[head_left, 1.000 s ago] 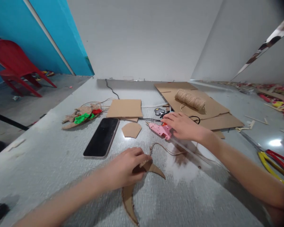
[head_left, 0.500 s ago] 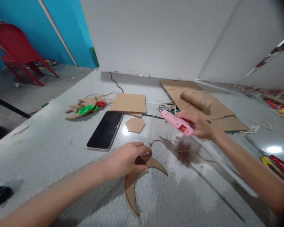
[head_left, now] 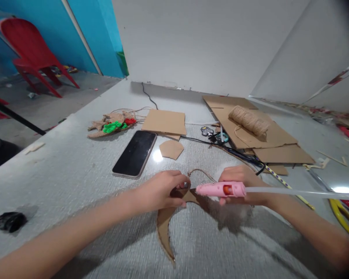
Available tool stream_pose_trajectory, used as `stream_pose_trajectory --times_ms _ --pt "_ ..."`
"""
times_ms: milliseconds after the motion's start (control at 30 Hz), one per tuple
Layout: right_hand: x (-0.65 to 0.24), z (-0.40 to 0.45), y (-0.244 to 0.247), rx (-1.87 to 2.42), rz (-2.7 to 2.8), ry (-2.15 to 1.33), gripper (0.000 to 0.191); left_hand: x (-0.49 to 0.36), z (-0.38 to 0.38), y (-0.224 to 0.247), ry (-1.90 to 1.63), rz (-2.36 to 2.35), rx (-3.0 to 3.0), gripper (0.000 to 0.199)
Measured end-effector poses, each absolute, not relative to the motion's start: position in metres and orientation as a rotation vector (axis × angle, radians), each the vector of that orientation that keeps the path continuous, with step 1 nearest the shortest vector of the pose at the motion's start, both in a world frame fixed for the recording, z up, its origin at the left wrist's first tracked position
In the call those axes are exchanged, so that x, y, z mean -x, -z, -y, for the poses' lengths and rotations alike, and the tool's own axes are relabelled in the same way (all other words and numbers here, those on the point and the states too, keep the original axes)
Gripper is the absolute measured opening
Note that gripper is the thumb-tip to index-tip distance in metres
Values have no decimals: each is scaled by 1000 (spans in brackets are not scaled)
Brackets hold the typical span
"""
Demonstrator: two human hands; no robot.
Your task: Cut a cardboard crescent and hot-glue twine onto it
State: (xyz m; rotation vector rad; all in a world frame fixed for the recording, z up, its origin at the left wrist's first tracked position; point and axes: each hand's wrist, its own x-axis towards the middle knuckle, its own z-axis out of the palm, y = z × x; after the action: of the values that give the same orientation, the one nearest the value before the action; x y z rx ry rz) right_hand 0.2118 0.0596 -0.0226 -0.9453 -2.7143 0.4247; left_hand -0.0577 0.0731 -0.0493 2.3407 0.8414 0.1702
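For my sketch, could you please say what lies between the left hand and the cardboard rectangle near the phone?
The head view shows a roughly pentagonal cardboard piece between the left hand and the rectangle.

Bare hands and uncovered forearms — both slim and smooth in outline — are what the head camera shows of the worker. The left hand (head_left: 161, 190) has a rounded back and slender fingers, narrowing gently into the left forearm (head_left: 90, 230). The right hand (head_left: 244, 176), partly hidden, joins an equally slender right forearm (head_left: 308, 228) — its far end shadowed and blurred toward the lower corner.
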Motion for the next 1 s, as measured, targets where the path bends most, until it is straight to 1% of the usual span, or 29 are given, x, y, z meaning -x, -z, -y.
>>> stream_pose_trajectory --times_ms 167,533,633,733,1000 --pt "-212 -60 28 977 2680 -432 61 57 -72 49 -167 -849 -2339 32" --pt "-214 -65 38 917 2645 -457 56 57 -75 51 -110 -848 -2283 35" --pt "-214 -66 38 895 2642 -445 55 57 -75 51 -107 -851 -2283 32" --pt "-213 -66 36 883 2649 -425 57 57 -75 50 -99 -853 -2283 30" --pt "-212 -65 34 872 2676 -353 61 56 -76 51 -106 -855 -2278 32"
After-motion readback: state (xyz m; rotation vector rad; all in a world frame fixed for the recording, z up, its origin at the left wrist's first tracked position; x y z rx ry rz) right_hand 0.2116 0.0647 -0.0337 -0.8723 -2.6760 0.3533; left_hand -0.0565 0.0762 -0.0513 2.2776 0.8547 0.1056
